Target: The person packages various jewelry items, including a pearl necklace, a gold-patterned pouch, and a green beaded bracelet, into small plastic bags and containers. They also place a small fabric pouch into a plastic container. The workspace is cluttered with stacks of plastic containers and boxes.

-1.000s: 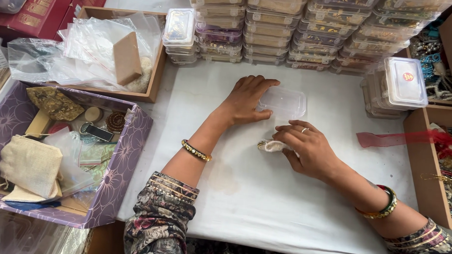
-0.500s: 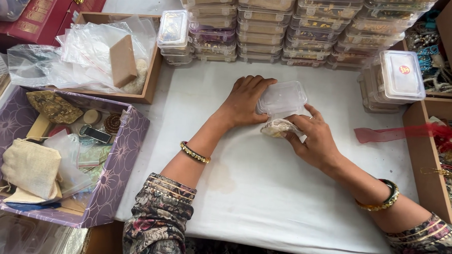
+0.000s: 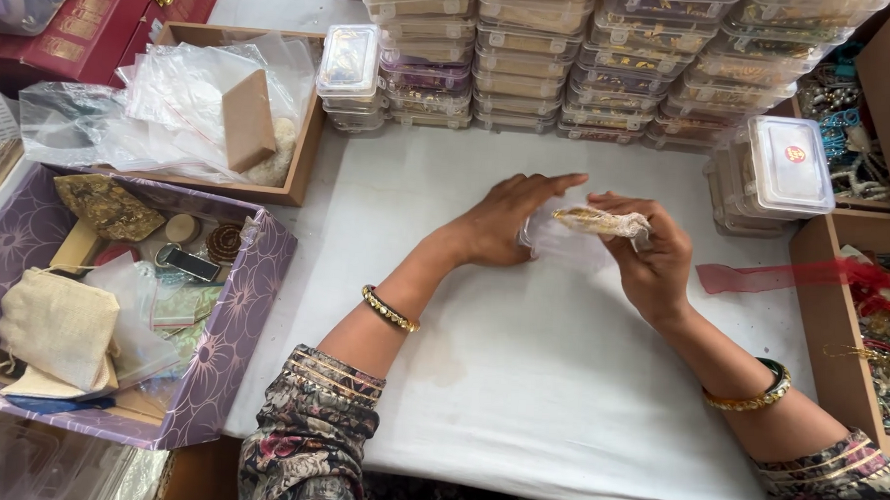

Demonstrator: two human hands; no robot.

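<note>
Plastic box: clear, thin-walled, raised just above white cloth-covered worktop.
Left hand: fingers extended flat against box.
Right hand: fingers pinching gold ornament in crinkled wrap over box.

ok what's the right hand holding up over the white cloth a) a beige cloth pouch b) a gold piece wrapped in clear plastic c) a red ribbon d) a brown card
b: the right hand pinches a gold piece wrapped in clear plastic above the white cloth, with the left hand on a small clear plastic box beside it.
</note>
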